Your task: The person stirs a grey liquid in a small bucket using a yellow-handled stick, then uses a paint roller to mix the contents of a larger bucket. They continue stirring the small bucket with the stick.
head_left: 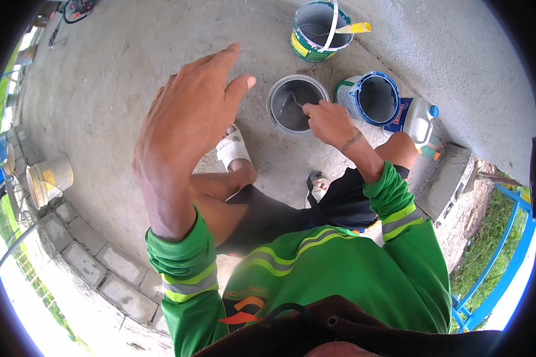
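My left hand (187, 113) is raised over the concrete floor, fingers stretched out and thumb apart, holding nothing. My right hand (330, 124) is closed at the right rim of a round grey bucket (269, 113). It grips a tool with a thin bent metal rod (295, 100) that reaches down into the bucket; its handle is mostly hidden in my fist, and its lower end is hard to make out. Dark grey material lies inside the bucket. Just right of my right hand, a white bucket with a blue rim (356, 98) leans toward me.
Beyond stands a green and white pail (307, 50) with a yellow-handled tool (354, 28) across its rim. A white jug with a blue cap (421, 122) stands by the wall (458, 65). Concrete blocks (84, 262) edge the left side, near a stained bucket (56, 174). Blue metal bars (506, 279) rise at right.
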### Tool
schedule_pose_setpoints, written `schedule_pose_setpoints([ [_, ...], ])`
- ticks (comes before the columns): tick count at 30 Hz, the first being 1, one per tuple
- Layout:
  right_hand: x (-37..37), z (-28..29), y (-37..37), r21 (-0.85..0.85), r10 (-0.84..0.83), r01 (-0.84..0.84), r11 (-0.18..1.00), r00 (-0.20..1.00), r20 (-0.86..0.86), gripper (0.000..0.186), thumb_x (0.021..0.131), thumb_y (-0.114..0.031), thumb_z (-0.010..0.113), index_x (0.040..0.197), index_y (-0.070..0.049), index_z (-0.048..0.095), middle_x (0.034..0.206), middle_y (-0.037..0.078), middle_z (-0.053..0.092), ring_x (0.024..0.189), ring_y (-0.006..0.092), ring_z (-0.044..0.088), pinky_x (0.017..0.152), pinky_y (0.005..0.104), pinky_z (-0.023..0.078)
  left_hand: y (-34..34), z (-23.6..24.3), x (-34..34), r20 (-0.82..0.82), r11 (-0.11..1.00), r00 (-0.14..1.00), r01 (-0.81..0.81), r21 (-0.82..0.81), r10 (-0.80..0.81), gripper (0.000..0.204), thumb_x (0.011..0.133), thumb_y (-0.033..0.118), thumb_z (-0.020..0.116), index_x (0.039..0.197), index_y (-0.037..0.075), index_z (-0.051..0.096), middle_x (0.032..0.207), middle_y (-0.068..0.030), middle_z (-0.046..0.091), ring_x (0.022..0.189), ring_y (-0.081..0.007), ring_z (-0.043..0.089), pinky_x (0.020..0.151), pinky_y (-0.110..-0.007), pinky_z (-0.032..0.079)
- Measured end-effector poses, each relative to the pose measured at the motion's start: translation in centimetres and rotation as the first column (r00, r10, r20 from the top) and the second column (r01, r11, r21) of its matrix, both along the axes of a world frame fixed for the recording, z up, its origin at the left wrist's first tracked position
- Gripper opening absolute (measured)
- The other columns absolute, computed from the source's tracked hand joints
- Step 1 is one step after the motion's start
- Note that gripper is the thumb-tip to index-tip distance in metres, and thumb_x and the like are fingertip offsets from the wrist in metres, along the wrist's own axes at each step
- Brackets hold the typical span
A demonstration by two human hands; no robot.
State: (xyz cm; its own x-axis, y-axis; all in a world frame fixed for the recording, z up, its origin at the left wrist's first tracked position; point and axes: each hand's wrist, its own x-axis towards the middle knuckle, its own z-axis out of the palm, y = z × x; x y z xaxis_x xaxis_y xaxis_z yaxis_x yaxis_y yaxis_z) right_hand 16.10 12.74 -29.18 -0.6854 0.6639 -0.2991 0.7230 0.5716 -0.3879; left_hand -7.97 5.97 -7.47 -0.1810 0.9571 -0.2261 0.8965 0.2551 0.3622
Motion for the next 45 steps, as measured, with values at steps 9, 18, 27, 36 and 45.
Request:
schedule_pose_setpoints([
  [9,1.0,-1.2,0.4,0.217,-0.030,0.032,0.976,0.999,-0.013,0.021,0.090,-0.011,0.060,0.110,-0.012,0.067,0.098,0.019,0.064,0.079,0.0398,0.070,0.070,0.0519,0.056,0.1,0.0,0.0,-0.019,1.000,1.000,0.016,0.002,-0.016,0.047,0.103,0.029,0.057,0.140,0.000,0.057,0.135,-0.0200,0.065,0.123,-0.0409,0.061,0.103,-0.050,0.049],
  [18,2.5,0.4,-0.8,0.172,0.042,-0.048,0.984,0.998,0.042,0.017,0.091,-0.009,0.060,0.106,-0.012,0.067,0.102,0.017,0.061,0.079,0.0388,0.071,0.068,0.0507,0.057,-0.2,-0.3,-0.1,-0.028,0.999,0.999,0.031,0.021,-0.030,0.047,0.102,0.028,0.058,0.140,-0.001,0.057,0.134,-0.0214,0.065,0.122,-0.0419,0.061,0.103,-0.050,0.050],
  [27,1.4,-1.6,-0.9,0.230,0.178,-0.147,0.962,0.976,-0.123,0.014,0.089,-0.010,0.062,0.101,-0.013,0.069,0.100,0.015,0.061,0.080,0.0335,0.072,0.065,0.0467,0.056,-0.1,-0.2,-0.1,-0.031,0.999,0.999,0.038,0.027,-0.038,0.047,0.102,0.028,0.058,0.140,-0.001,0.057,0.132,-0.0215,0.065,0.120,-0.0421,0.062,0.101,-0.050,0.050],
  [36,0.8,-1.3,-0.2,0.329,0.150,-0.119,0.937,0.986,-0.073,0.015,0.086,-0.010,0.063,0.100,-0.013,0.070,0.098,0.012,0.061,0.077,0.0309,0.071,0.064,0.0445,0.056,0.1,0.0,0.0,-0.022,1.000,1.000,0.021,-0.011,-0.022,0.048,0.102,0.028,0.057,0.141,0.001,0.056,0.135,-0.0202,0.064,0.123,-0.0410,0.061,0.102,-0.050,0.049],
  [45,2.7,-1.0,1.0,0.271,0.139,-0.128,0.954,0.990,-0.023,0.019,0.089,-0.010,0.063,0.107,-0.014,0.069,0.099,0.012,0.058,0.074,0.0342,0.069,0.063,0.0479,0.054,0.1,-0.5,-0.8,0.015,1.000,1.000,0.000,-0.018,0.000,0.056,0.102,0.042,0.059,0.147,0.008,0.055,0.138,-0.0233,0.062,0.128,-0.0409,0.059,0.106,-0.046,0.047],
])
